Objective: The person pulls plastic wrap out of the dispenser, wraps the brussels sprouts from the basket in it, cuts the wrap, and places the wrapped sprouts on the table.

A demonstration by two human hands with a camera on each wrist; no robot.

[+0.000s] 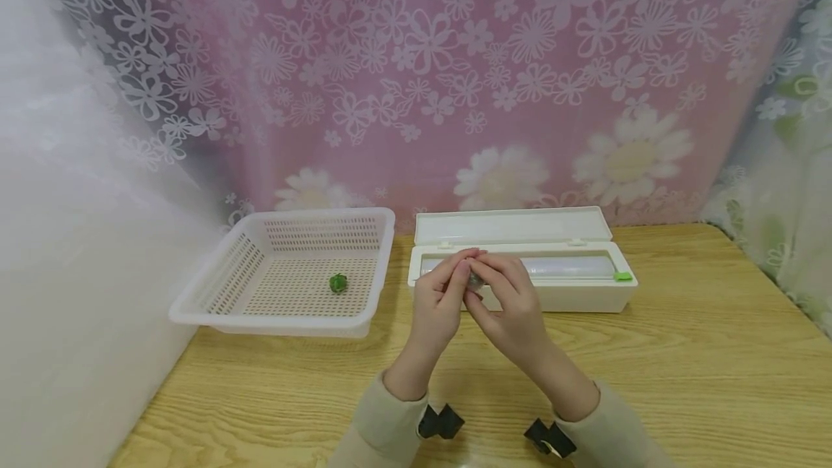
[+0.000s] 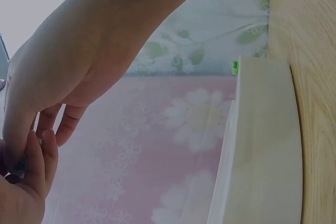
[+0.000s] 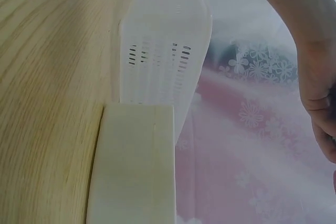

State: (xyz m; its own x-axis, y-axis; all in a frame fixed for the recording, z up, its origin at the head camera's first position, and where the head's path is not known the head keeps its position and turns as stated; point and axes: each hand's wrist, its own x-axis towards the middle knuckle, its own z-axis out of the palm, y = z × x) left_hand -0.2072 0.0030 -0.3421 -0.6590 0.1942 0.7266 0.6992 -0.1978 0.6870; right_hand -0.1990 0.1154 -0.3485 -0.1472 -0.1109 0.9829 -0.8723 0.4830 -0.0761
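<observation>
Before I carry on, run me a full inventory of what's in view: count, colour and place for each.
basket: 1, white, on the table's left
green item: 1, green, inside the basket
box: 1, cream, right of the basket
lid: 1, white, open at the box's back
film roll: 1, clear-whitish, inside the box
slider: 1, bright green, box's right end
small item: 1, greyish, mostly hidden between the fingers
table: 1, wood-yellow, underneath
floral backdrop: piece count unclear, mostly pink, behind
white sheeting: piece count unclear, far left
black wrist pieces: 2 clusters, black, by the cuffs
sleeves: 2, beige, bottom
left hand: 1, pinching the small item
right hand: 1, likewise
</observation>
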